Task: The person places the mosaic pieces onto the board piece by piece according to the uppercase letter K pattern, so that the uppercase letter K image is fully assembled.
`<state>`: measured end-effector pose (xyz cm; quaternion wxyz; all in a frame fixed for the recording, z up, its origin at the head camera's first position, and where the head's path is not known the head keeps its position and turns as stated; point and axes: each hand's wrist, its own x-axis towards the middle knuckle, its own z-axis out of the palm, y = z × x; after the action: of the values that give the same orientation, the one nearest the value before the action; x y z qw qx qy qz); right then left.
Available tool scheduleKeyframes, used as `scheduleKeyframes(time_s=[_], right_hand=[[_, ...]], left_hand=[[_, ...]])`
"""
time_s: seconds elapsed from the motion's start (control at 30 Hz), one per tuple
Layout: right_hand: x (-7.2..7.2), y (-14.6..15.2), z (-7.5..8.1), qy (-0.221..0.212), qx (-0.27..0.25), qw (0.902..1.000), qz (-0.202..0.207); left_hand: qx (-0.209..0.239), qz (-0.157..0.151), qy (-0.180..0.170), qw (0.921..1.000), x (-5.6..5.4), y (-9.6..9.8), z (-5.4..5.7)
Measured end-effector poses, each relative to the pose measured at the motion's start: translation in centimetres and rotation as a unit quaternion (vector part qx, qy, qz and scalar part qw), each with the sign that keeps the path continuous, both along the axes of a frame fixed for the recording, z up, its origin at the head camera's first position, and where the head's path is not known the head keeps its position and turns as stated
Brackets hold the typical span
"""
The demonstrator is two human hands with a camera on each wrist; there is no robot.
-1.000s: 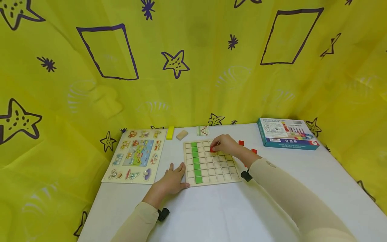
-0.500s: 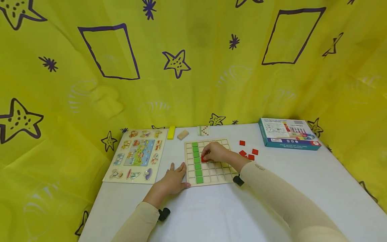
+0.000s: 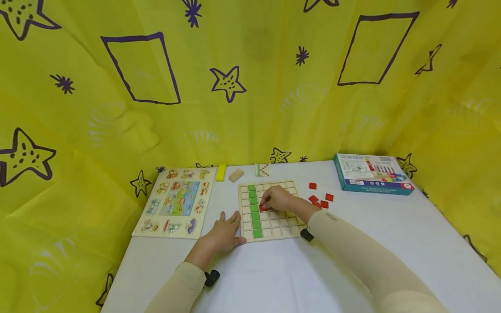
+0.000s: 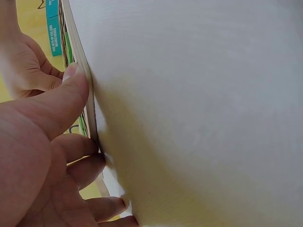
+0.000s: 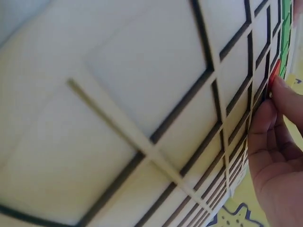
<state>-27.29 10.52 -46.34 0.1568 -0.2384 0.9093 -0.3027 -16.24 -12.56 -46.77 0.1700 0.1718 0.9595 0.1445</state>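
A wooden grid board [image 3: 277, 233] lies flat on the white table, with a column of green square tiles [image 3: 256, 224] in its second column from the left. My right hand [image 3: 278, 198] pinches a red square tile [image 3: 262, 209] between thumb and fingertips at a cell just right of the green column. In the right wrist view the tile's red edge [image 5: 275, 71] shows at the thumb tip; whether it sits fully in the cell cannot be seen. My left hand [image 3: 222, 234] rests with fingers spread at the board's left edge, its thumb touching the near left corner [image 4: 84, 61].
Several loose red tiles [image 3: 329, 197] lie right of the board. Behind it are a small pattern card [image 3: 263, 170], a plain wooden block [image 3: 236, 175] and a yellow block [image 3: 221, 172]. A picture puzzle [image 3: 176, 204] lies left, a toy box [image 3: 373, 174] back right.
My right hand has moved left and slightly nearer over the board with the red tile, from the upper middle to beside the green column. The left hand has stayed in place.
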Motion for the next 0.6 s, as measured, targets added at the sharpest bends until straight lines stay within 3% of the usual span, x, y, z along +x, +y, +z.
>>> scheduleKeyframes(time_s=[0.13, 0.23, 0.4, 0.6], right_hand=[[-0.6, 1.5, 0.3, -0.030, -0.037, 0.9987, -0.020], [-1.5, 3.6, 1.0, -0.022, -0.046, 0.9975, -0.048], [-2.8, 7.3, 2.2, 0.017, -0.009, 0.9942, -0.106], [-3.5, 11.3, 2.1, 0.039, 0.038, 0.9862, -0.156]], left_hand=[[0.004, 0.003, 0.001, 1.0000, 0.0, -0.1, -0.3], [0.005, 0.003, 0.002, 1.0000, 0.0, -0.1, -0.5], [0.006, 0.005, 0.000, 1.0000, 0.2, -0.1, -0.2], [0.003, 0.009, 0.000, 1.0000, 0.3, 0.0, 0.1]])
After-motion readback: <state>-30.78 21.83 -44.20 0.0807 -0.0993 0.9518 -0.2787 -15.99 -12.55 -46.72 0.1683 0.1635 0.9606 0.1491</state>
